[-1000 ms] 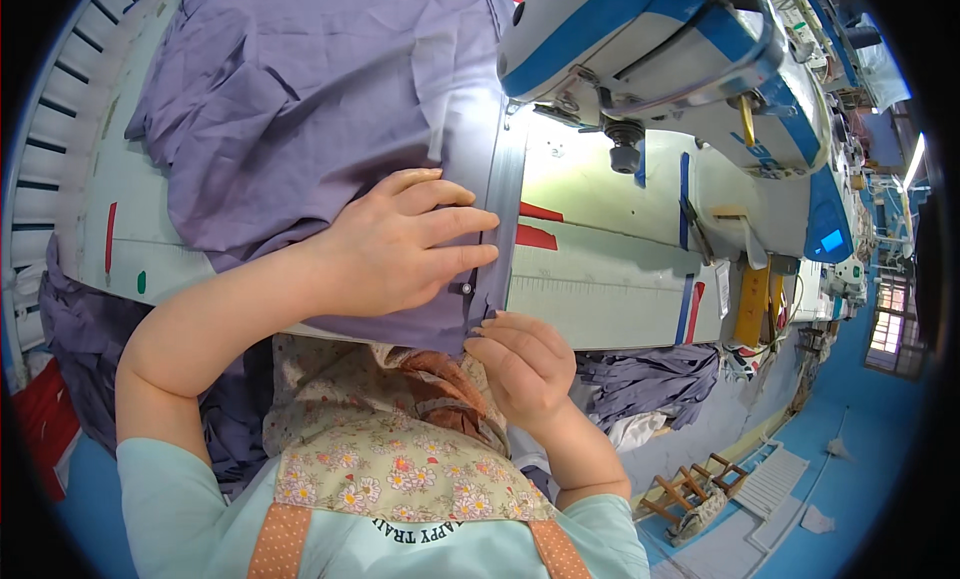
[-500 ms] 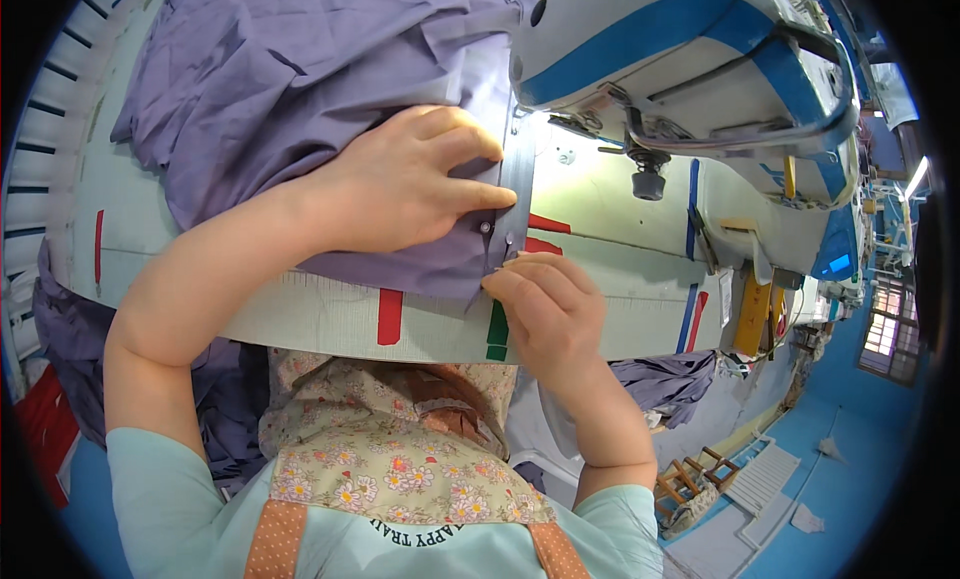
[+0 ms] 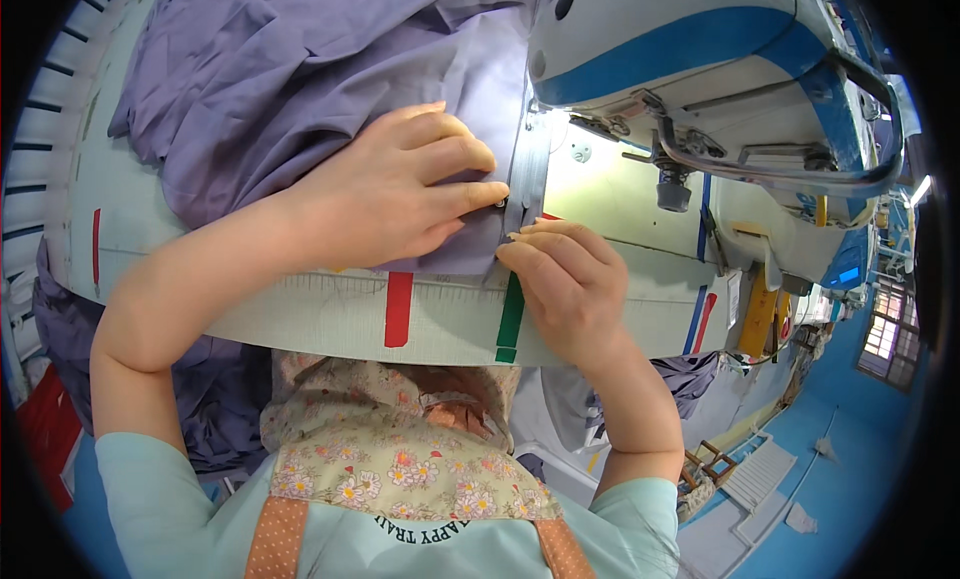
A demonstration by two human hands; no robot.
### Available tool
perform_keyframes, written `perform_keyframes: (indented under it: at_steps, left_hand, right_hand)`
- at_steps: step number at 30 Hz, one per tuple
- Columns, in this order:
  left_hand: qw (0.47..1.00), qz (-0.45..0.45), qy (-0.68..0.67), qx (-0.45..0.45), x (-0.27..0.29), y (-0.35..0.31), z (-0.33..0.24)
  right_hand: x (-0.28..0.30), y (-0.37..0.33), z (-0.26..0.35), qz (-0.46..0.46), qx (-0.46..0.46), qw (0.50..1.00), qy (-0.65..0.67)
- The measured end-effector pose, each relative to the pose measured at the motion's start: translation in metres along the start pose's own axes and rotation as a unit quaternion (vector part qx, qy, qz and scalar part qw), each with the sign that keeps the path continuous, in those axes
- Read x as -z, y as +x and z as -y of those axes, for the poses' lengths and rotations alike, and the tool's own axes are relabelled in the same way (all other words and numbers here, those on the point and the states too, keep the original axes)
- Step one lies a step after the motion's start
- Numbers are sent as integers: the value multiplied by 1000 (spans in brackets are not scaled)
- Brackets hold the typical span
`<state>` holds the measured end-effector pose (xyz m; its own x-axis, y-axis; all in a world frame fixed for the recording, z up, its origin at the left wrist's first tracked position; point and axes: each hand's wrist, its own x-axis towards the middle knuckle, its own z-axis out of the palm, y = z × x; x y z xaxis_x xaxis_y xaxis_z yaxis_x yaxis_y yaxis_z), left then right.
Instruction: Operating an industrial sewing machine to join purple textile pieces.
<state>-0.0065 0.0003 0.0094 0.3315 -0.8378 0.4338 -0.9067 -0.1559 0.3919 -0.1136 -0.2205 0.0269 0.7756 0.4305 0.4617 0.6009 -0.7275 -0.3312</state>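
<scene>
A large piece of purple fabric lies in folds over the sewing table, its right edge running under the head of a white and blue sewing machine. My left hand rests on the fabric near that edge, fingers apart and pressing down. Just off its fingertip is a small shiny round thing, perhaps a pin head. At the fabric's near right corner my right hand pinches the edge between thumb and fingers. Its fingertips partly hide that corner.
Red tape and green tape mark the table's front edge, beside a printed ruler scale. A metal bar and a black knob hang from the machine head. Dark purple cloth hangs below the table at left.
The fabric's near edge has moved away from me, toward the machine, with both hands. More of the red and green tape shows, and the view has shifted slightly.
</scene>
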Motion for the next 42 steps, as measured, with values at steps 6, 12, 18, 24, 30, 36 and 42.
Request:
perform_keyframes:
  at_steps: [6, 12, 18, 24, 30, 36, 42]
  left_hand:
    - [1000, 9, 10, -11, 4, -3, 4]
    - [999, 24, 8, -42, 9, -5, 5]
    - [998, 22, 46, -41, 7, -5, -6]
    - [999, 23, -12, -36, -3, -9, -34]
    - [987, -12, -93, 128, 5, -8, -43]
    - [975, -148, -98, 137, -9, 33, -42]
    - [890, -176, -273, 320, 2, 34, -45]
  right_hand:
    - [2, 0, 1, 4, -10, 1000, 17]
    - [10, 1, 2, 1, -107, 987, 118]
    - [5, -5, 1, -19, -127, 984, 122]
    - [8, -3, 5, -2, -233, 957, 173]
    - [7, -3, 4, -119, -220, 944, 214]
    - [6, 8, 5, -175, -180, 943, 217]
    - [7, 10, -4, -115, -294, 940, 133]
